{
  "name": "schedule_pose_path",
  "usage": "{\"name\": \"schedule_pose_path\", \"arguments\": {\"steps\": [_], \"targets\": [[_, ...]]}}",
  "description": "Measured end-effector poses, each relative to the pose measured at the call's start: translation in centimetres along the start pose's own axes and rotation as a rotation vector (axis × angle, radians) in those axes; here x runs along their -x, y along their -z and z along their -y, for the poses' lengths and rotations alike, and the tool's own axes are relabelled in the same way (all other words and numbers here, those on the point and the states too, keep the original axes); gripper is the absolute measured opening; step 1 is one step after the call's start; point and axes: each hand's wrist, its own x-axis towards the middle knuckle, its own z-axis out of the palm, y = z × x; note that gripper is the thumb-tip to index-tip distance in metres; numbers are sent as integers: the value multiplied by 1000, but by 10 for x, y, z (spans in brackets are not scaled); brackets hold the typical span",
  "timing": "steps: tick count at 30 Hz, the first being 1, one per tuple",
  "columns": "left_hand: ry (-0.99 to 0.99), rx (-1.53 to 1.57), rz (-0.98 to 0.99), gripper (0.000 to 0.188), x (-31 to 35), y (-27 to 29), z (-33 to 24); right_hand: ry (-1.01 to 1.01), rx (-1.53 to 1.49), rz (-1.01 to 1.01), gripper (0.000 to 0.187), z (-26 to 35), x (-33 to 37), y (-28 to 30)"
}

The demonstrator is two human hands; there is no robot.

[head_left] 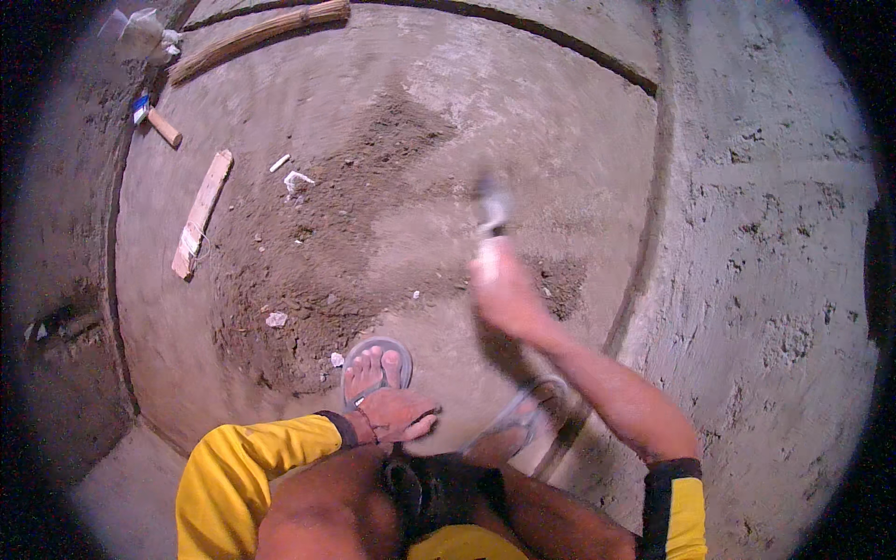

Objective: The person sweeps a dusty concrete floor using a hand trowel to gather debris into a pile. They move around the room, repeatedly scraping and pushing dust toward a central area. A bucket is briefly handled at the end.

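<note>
My right hand [509, 294] is smeared by motion over the floor and closed round a tool [495, 207]. The tool's outer part looks pale and metallic with a dark tip, but blur hides its exact kind. Loose brown soil [327, 224] spreads to the left of it, and a smaller patch of crumbs [563, 285] lies just right of the hand. My left hand [401, 415] hangs by my left knee, in front of a sandalled foot [378, 369]. Its fingers are loosely extended and it holds nothing.
A straw broom [261, 39] lies at the far left, near a plastic bag [140, 35]. Below are a wooden-handled brush [161, 123] and a wooden board [203, 215]. White scraps [297, 180] and pale stones [276, 319] dot the soil. A rough concrete wall [756, 261] rises at right.
</note>
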Motion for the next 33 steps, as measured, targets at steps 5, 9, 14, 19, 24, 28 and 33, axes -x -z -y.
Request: {"name": "schedule_pose_path", "arguments": {"steps": [5,9,14,19,24,28,33], "targets": [[47,-165,-11,37,-6,26,-26,98,-45,415,39,62,3,-49],[26,-128,-67,38,1,21,-18,108,-5,316,37,57,-1,-26],[-10,-22,-34,37,3,1,5,-157,-439,-303,25,-26,-57,51],[70,-71,9,35,-8,38,-35,102,148,-72,23,-16,-44,6],[88,-119,41,37,-14,39,-42,173,-56,356,30,50,11,-37],[96,-118,5,37,-7,35,-35,204,-2,-8,31,-5,42,-5],[13,-19,-22,38,-2,0,4,-73,91,-406,29,-173,92,93]]}}
